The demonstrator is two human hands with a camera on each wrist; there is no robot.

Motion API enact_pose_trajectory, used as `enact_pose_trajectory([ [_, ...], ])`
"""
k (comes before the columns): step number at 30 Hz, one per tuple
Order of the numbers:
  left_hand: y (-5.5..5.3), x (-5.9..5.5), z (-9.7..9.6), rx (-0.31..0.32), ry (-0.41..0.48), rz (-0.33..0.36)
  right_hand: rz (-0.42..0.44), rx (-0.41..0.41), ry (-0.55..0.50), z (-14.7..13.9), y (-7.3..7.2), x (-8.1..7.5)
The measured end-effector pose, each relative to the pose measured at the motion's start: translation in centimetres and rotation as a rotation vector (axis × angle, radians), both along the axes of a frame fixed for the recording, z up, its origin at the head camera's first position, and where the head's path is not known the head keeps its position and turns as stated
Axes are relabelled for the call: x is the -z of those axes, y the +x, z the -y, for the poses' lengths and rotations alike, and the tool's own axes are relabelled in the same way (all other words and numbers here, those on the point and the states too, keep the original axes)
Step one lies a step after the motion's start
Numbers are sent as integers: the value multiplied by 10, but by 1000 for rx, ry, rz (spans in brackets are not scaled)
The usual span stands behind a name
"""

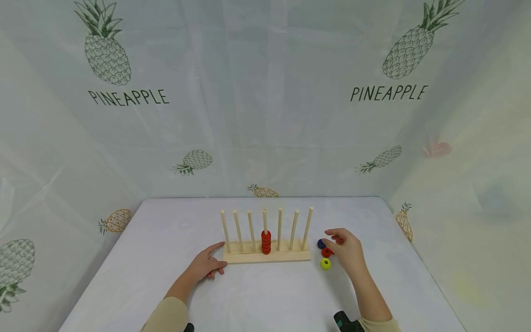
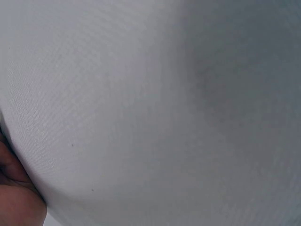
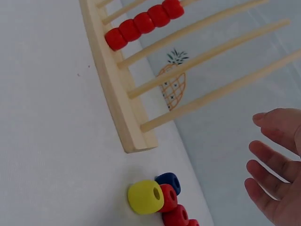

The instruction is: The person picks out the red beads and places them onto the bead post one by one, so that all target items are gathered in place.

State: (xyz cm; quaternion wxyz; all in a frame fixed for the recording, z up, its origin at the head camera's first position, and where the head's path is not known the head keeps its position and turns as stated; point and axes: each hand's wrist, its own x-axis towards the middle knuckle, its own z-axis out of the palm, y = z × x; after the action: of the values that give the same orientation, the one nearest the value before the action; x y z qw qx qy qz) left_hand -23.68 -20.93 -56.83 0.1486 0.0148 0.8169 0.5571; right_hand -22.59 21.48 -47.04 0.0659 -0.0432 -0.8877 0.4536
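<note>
A wooden peg rack stands on the table, with several upright pegs in a row. Several red beads are stacked on its middle peg; the right wrist view shows this stack too. At the rack's left end, my left hand holds the base between index finger and thumb. My right hand, fingers spread and holding nothing, hovers over loose beads right of the rack. Among these are a yellow bead, a dark blue bead and red beads, some partly hidden.
A white cloth covers the table. Behind it hangs a pale curtain printed with pineapples. The left wrist view is mostly blurred pale cloth, with part of my left hand at its lower left.
</note>
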Motion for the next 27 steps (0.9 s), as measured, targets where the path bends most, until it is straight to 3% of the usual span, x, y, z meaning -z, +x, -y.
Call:
enact_pose_trajectory([
  [6, 1, 0, -1, -4, -2, -3, 48, 20, -1, -1, -1, 14],
  [18, 1, 0, 0, 3, 7, -5, 10, 19, 29, -9, -4, 38],
  [27, -1, 3, 2, 7, 10, -8, 31, 21, 67, -11, -9, 54],
])
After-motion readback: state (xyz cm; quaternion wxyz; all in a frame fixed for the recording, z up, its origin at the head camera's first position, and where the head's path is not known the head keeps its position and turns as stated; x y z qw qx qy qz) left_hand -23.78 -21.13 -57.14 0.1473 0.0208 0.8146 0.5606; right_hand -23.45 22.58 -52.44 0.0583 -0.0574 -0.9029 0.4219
